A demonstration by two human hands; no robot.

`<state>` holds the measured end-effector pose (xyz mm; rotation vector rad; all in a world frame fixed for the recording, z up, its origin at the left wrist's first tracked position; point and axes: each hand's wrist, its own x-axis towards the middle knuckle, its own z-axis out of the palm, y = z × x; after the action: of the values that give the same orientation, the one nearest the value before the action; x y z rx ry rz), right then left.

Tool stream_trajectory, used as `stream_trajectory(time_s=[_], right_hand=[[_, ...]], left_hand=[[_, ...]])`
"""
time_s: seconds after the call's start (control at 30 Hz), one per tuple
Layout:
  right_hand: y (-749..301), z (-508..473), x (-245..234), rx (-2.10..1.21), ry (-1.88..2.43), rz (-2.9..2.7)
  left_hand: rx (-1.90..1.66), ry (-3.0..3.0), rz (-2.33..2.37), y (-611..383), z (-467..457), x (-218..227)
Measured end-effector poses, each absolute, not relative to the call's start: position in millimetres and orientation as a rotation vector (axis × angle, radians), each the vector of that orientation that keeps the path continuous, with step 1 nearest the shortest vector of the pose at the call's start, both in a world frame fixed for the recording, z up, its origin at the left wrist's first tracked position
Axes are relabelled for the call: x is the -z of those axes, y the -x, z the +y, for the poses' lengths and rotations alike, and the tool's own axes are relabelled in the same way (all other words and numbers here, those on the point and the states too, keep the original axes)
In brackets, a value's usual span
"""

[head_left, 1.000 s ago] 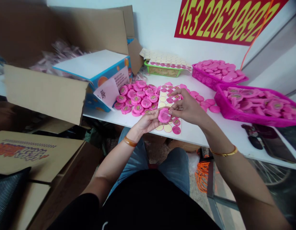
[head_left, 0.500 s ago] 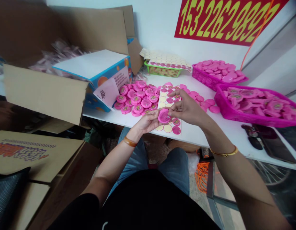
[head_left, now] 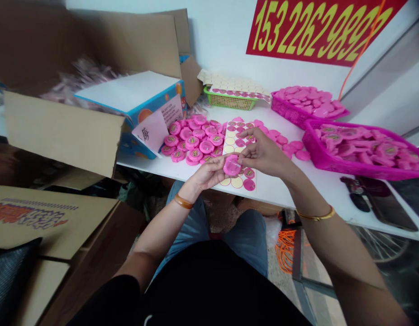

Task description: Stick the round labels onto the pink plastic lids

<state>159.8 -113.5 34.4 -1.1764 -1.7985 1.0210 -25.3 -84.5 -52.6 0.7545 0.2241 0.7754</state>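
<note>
In front of my body, my left hand (head_left: pixel 211 174) grips a small pink round plastic case (head_left: pixel 232 165) by its left side, face up. The thumb and a finger of my right hand (head_left: pixel 262 154) close at the case's right edge; whether a sticker lies between them I cannot tell. Under both hands is a white sheet of round stickers (head_left: pixel 249 184), with pink circles left on it and pale yellow blanks. To the left is a pile of pink cases (head_left: pixel 196 138) with labels on top. Several pink cases (head_left: pixel 291 147) lie right of the sheet.
Two magenta baskets (head_left: pixel 313 165) of pink cases stand at the right. A phone (head_left: pixel 388 203) and keys (head_left: pixel 357 194) lie near the front edge. A green basket (head_left: pixel 231 100) holds sticker sheets at the back. Left are a blue box (head_left: pixel 155 106) and an open carton (head_left: pixel 63 131).
Both hands stay almost still over the sheet. The case has tilted very slightly, and its face catches more light. Nothing has been let go.
</note>
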Motion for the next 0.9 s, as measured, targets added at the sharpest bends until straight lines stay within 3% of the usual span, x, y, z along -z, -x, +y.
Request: stream_trajectory(time_s=[0.9], right_hand=[[-149, -129, -44, -0.609, 1.290, -1.981]], left_hand=[[-0.775, -0.762, 0.194, 23, -85, 53]])
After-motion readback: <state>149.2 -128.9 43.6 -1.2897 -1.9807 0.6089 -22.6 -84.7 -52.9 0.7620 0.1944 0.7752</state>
